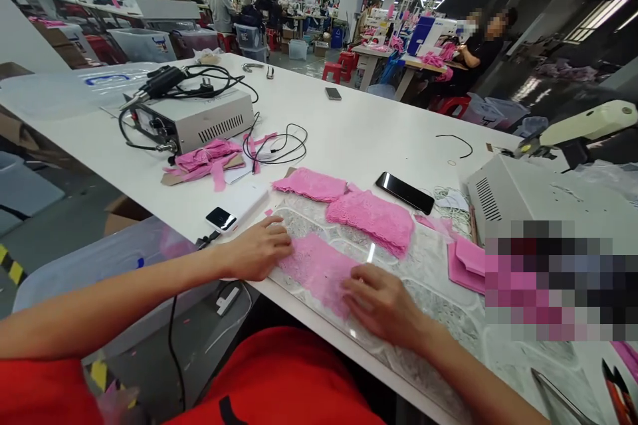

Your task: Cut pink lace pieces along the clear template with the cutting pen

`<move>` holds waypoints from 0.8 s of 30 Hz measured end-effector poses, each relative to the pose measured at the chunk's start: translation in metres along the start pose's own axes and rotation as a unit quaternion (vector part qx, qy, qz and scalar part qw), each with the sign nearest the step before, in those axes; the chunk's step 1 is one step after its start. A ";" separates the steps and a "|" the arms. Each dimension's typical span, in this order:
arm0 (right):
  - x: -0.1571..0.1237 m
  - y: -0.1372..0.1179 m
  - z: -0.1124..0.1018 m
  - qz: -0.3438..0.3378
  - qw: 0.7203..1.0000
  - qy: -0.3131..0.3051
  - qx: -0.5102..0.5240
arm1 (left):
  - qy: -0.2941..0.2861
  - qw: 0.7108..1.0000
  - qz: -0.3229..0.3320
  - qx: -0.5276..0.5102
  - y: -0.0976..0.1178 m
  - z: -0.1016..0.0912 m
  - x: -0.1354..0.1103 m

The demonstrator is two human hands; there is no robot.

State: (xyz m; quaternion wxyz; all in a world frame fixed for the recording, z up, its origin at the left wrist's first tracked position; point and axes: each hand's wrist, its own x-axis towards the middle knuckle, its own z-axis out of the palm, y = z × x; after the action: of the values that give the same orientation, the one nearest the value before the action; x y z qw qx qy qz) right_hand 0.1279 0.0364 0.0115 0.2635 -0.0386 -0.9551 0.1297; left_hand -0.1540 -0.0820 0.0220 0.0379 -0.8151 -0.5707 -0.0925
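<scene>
A thin piece of pink lace lies flat over a clear sheet at the table's front edge. My left hand is at its left end, fingers bent and closed on the edge. At the right end, my right hand pinches the lace between thumb and fingers; its fingertips are slightly blurred. Just beyond the hands are two stacks of pink lace pieces, a smaller left stack and a thicker right stack.
Behind the stacks lies a black phone. A grey metal box with cables stands at the left beside pink scraps. Another pale machine housing is at the right. Tweezers lie near right. A person sits farther back.
</scene>
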 end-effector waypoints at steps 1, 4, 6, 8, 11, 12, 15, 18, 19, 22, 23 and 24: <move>0.004 0.011 -0.004 0.046 0.999 0.022 0.013 | -0.011 0.999 0.007 -0.040 -0.003 -0.002 0.007; 0.016 0.052 -0.012 0.231 0.967 0.081 0.070 | 0.008 0.998 -0.010 -0.066 -0.011 -0.002 0.041; 0.023 0.076 -0.014 0.302 0.943 0.103 0.095 | 0.019 0.997 -0.016 -0.076 -0.015 0.002 0.070; 0.028 0.092 -0.013 0.318 0.938 0.095 0.098 | 0.024 0.996 -0.013 -0.085 -0.018 0.009 0.099; 0.030 0.100 -0.011 0.323 0.939 0.068 0.096 | 0.021 0.996 -0.019 -0.090 -0.022 0.020 0.131; 0.030 0.100 -0.010 0.325 0.939 0.062 0.096 | 0.017 0.995 -0.019 -0.091 -0.024 0.023 0.138; 0.028 0.098 -0.010 0.326 0.939 0.051 0.094 | 0.007 0.995 -0.012 -0.096 -0.028 0.030 0.144; 0.027 0.099 -0.010 0.323 0.941 0.049 0.093 | 0.009 0.995 -0.001 -0.101 -0.029 0.032 0.138; 0.027 0.099 -0.010 0.322 0.941 0.051 0.092 | 0.008 0.995 0.003 -0.103 -0.028 0.032 0.136; 0.028 0.101 -0.009 0.317 0.943 0.055 0.090 | 0.003 0.993 0.010 -0.118 -0.029 0.033 0.133; 0.028 0.101 -0.008 0.315 0.943 0.056 0.089 | 0.001 0.992 0.012 -0.126 -0.030 0.034 0.134; 0.028 0.102 -0.008 0.313 0.944 0.056 0.089 | -0.001 0.991 0.013 -0.135 -0.032 0.033 0.134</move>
State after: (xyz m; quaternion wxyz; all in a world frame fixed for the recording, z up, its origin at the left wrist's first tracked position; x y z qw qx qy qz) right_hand 0.1088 0.1402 0.0045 0.2654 -0.3194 -0.8630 0.2877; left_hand -0.1354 0.0586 0.0139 -0.0714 -0.8200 -0.5425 -0.1677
